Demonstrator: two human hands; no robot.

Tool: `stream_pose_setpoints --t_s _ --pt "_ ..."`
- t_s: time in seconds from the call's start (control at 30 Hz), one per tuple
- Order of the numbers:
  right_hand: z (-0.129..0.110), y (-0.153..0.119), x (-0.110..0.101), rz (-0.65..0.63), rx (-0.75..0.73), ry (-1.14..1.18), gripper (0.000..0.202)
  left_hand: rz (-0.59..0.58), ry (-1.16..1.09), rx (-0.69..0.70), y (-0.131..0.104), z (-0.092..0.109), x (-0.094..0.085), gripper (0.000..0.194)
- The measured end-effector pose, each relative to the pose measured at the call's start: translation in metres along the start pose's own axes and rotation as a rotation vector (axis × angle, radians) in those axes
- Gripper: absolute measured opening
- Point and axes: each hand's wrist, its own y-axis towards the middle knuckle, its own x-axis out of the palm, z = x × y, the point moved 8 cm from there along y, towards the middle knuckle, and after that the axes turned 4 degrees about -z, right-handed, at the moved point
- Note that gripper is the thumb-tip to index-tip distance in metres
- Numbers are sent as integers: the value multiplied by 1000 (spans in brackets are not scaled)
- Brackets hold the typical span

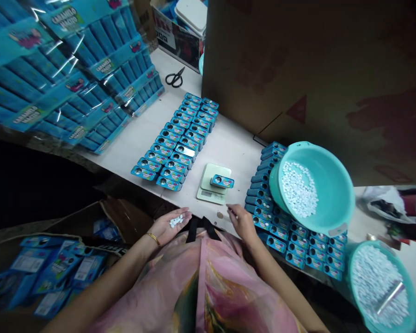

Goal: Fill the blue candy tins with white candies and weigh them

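My left hand (169, 225) is palm up at the table's front edge, cupping a small heap of white candies (176, 221). Beside the scale's front corner, my right hand (241, 220) has its fingers curled together; whatever they might hold is too small to make out. A blue tin (223, 181) lies on the pale green kitchen scale (211, 196), untouched by either hand. Rows of blue tins (169, 174) stand left of the scale, and more blue tins (276, 243) stand to its right.
A turquoise basin (336, 180) with white candies rests over the right-hand tins. Another turquoise tub (350, 263) of candies holds a metal scoop (390, 297). Black scissors (175, 78) lie at the back, near a large cardboard box (263, 92). Packed blue displays (72, 78) stand left.
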Motion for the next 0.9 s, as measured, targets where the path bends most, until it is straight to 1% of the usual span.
stream_pose_setpoints --t_s 0.1,0.17,0.2,0.27,0.4,0.5,0.57,0.6,0.67,0.73,0.8,0.87,0.9 --pt "9 18 -33 178 30 17 37 -6 2 16 1 4 0 31" --pt "7 32 -47 226 14 -22 48 3 2 26 1 7 -3 32" --pt "5 39 -50 230 -1 -50 52 14 -2 30 1 8 -5 32" --pt "-1 52 -50 209 -31 -104 58 39 -14 37 0 9 -10 32" --pt "-10 70 -33 111 -57 -191 64 65 -44 36 -2 7 -18 35" --pt "-12 82 -20 31 -52 -251 56 103 -69 48 -3 8 -23 40" --pt "-9 98 -19 6 -48 -277 48 142 -90 70 -3 11 -27 44" --pt "-7 110 -22 16 -43 -287 45 155 -98 79 -3 13 -28 47" --pt "1 145 -40 87 -2 -306 44 181 -113 90 -4 17 -29 53" --pt "14 190 -64 179 87 -323 44 212 -129 110 -5 21 -31 58" --pt "28 241 -86 232 180 -327 42 243 -156 147 -9 26 -34 63" --pt "38 291 -100 243 228 -301 42 292 -209 176 -13 28 -43 67" --pt "41 314 -103 237 231 -280 42 324 -244 165 -14 27 -49 69"
